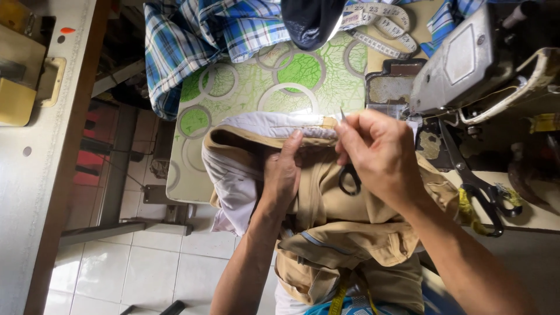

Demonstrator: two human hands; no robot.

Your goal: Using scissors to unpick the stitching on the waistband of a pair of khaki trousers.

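A tan garment with a white lining (326,216) lies bunched over my lap and the front of the sewing table. My left hand (284,172) presses flat on its folded waistband, fingers pointing away from me. My right hand (376,154) is closed around small black-handled snips (350,178), whose metal tip (342,115) touches the white edge of the waistband (274,123). The snips' handle loop hangs below my palm.
A grey sewing machine (466,58) stands at the right, with large black scissors (478,186) beside it. Blue plaid cloth (204,35) and a measuring tape (385,26) lie at the back of the green-patterned tabletop (303,70). Another table (52,163) runs along the left.
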